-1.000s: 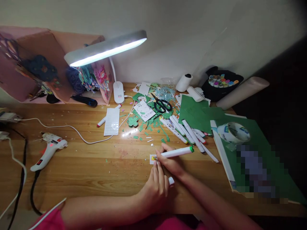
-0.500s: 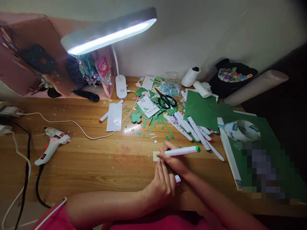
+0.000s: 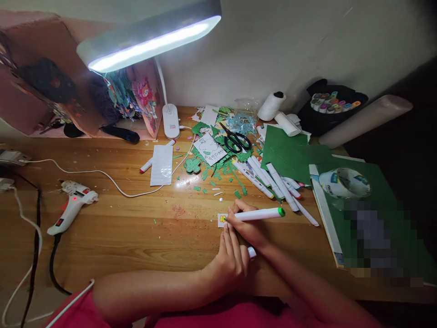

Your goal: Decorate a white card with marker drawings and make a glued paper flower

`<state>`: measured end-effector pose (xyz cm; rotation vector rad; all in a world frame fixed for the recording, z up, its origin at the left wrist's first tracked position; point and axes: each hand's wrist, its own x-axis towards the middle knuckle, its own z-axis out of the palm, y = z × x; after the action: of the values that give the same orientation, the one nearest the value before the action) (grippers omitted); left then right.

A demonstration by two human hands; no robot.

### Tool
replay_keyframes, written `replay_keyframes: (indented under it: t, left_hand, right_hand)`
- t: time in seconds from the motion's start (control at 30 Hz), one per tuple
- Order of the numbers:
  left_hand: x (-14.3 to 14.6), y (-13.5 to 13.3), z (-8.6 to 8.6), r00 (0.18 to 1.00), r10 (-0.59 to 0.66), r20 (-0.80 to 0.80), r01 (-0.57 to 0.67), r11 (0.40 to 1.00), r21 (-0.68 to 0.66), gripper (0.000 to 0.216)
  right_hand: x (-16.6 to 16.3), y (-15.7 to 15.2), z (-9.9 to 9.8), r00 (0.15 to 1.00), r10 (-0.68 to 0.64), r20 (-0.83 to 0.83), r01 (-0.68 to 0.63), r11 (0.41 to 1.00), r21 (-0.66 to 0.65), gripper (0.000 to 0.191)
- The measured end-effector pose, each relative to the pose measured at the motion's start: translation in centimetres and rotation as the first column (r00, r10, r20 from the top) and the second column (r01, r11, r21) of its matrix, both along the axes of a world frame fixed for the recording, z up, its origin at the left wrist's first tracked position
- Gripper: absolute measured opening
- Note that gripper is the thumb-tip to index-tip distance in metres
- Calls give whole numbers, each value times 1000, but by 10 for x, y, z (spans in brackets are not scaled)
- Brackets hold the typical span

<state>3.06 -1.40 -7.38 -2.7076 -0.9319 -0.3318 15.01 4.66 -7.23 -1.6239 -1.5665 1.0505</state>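
My right hand [image 3: 246, 223] is closed around a white marker with a green end [image 3: 261, 213], held slantwise like a pen. The marker's tip rests at a small white paper piece [image 3: 220, 223] bearing a yellow flower drawing [image 3: 223, 218]. Just below, my left hand [image 3: 230, 257] lies on the tabletop, fingers together and fingertips at the paper's lower edge. From under its right side sticks the white end of what looks like another marker [image 3: 251, 252]; the rest is hidden by the hand.
Green paper scraps [image 3: 218, 164], black-handled scissors [image 3: 236, 140] and loose markers [image 3: 273, 180] lie beyond my hands. A glue gun [image 3: 73, 207] with its cord is at left, under a lit lamp [image 3: 153, 41]. Green sheets [image 3: 287, 152] and a tape roll [image 3: 344, 182] are at right.
The marker tip has shifted slightly along the yellow flower. My left hand keeps its place; the whole view has tilted a little.
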Motion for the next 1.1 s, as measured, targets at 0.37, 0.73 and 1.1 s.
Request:
replay_keyframes:
  t: [0.37, 0.73, 1.1]
  left_hand:
    - [-1, -3, -3, 999, 8, -34, -6, 998, 56, 23]
    - [1, -1, -5, 1000, 21, -14, -20, 998, 61, 17]
    - [0, 0, -3, 1000, 12, 2, -13, 997, 74, 18]
  right_hand:
    - [-1, 0, -3, 997, -7, -82, 9, 1000, 27, 29]
    - [2, 0, -6, 999, -41, 5, 41, 998, 38, 30]
    - [7, -1, -8, 998, -64, 9, 62, 994, 93, 29]
